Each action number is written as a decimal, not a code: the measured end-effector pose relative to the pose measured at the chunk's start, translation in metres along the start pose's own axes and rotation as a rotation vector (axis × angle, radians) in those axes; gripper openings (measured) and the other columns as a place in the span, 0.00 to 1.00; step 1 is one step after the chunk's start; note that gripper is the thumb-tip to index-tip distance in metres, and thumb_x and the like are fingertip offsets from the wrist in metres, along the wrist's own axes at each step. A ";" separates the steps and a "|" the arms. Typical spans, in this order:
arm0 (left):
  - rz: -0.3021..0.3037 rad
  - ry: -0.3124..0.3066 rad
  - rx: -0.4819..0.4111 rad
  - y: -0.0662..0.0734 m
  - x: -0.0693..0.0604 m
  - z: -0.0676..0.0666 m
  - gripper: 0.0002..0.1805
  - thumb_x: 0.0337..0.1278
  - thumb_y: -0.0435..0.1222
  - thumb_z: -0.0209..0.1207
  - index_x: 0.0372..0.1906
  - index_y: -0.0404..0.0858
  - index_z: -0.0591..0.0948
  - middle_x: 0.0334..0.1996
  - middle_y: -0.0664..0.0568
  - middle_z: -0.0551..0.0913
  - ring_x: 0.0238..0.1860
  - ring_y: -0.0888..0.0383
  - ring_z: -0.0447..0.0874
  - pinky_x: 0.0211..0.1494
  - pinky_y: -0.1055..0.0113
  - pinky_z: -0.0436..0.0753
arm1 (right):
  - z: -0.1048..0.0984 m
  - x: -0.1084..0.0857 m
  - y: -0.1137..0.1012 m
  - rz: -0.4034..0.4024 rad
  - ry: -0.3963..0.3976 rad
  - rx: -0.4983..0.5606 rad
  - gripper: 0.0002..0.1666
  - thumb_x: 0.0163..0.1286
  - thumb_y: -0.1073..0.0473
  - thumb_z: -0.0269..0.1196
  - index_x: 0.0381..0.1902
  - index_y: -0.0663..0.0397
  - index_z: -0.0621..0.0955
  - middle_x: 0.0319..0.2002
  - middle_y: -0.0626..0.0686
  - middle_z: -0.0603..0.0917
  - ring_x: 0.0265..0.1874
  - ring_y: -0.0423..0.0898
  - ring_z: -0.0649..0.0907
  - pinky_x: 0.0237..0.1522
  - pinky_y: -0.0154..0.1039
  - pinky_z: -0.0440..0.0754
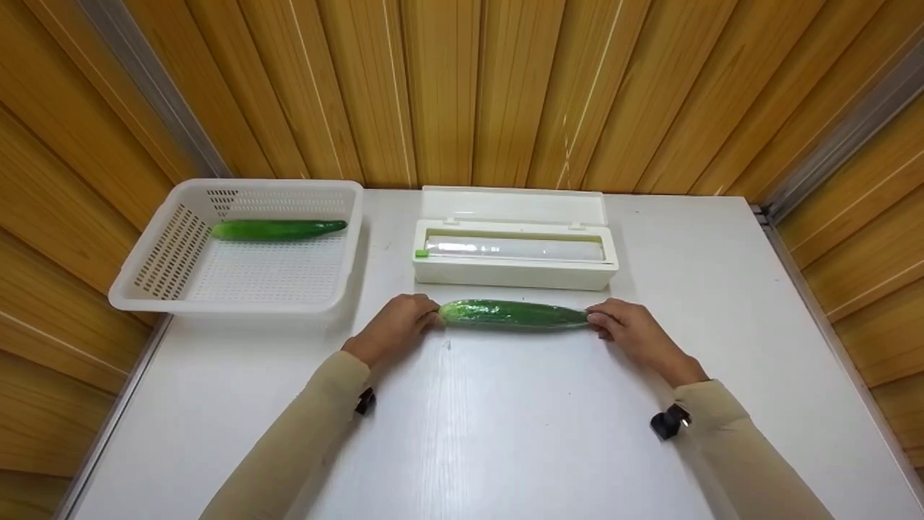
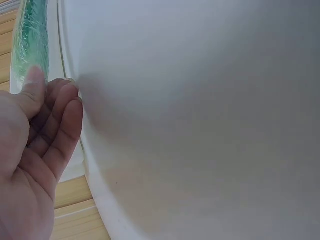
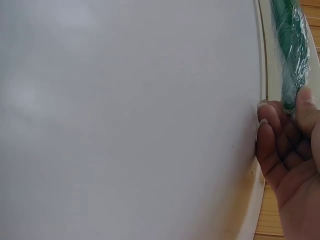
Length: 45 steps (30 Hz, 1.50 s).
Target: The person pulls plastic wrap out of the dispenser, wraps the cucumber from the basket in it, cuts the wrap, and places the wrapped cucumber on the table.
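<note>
Pinching a long, green, film-wrapped cucumber [image 1: 514, 315] by both ends, with fingers [image 2: 67, 122] of left hand [image 1: 394, 326] and right hand [image 1: 638, 332].

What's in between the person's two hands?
A green cucumber wrapped in clear film is between the left hand and the right hand, which pinch its wrapped ends. The head view shows it; each wrist view shows only part.

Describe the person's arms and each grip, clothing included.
The left sleeve and right sleeve are long and plain beige. A small black device shows at each cuff: left device, right device. The left grip and right grip are bare, without gloves.
</note>
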<state>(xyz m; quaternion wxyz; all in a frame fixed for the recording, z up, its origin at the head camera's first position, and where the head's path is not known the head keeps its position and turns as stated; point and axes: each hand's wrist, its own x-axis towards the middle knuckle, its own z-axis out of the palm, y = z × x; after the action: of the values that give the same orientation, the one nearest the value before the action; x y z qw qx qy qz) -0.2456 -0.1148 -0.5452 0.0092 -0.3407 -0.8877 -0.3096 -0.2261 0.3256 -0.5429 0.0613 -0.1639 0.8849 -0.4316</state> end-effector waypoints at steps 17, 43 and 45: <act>-0.061 0.052 -0.015 -0.004 -0.002 -0.002 0.07 0.73 0.33 0.65 0.39 0.35 0.90 0.33 0.51 0.88 0.39 0.54 0.87 0.48 0.58 0.85 | -0.002 0.000 0.008 -0.224 0.048 -0.178 0.09 0.68 0.68 0.72 0.46 0.60 0.91 0.34 0.43 0.85 0.33 0.37 0.79 0.38 0.29 0.77; -0.093 0.056 -0.045 -0.002 0.000 0.000 0.11 0.74 0.35 0.64 0.50 0.31 0.90 0.43 0.45 0.90 0.49 0.47 0.89 0.58 0.54 0.84 | 0.002 -0.002 0.003 -0.257 0.115 -0.251 0.09 0.65 0.64 0.76 0.44 0.55 0.91 0.37 0.43 0.83 0.36 0.40 0.81 0.40 0.33 0.78; -0.080 0.075 -0.055 -0.002 0.000 0.000 0.12 0.74 0.34 0.64 0.52 0.31 0.90 0.43 0.45 0.90 0.49 0.48 0.89 0.57 0.54 0.85 | 0.002 -0.001 0.004 -0.301 0.119 -0.274 0.08 0.66 0.66 0.75 0.43 0.56 0.91 0.37 0.43 0.83 0.35 0.40 0.81 0.40 0.34 0.78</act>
<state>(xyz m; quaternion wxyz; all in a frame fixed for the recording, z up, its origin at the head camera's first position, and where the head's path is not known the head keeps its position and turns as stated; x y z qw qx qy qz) -0.2467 -0.1159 -0.5463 0.0206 -0.2934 -0.8906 -0.3467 -0.2253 0.3269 -0.5471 -0.0792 -0.2751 0.9030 -0.3204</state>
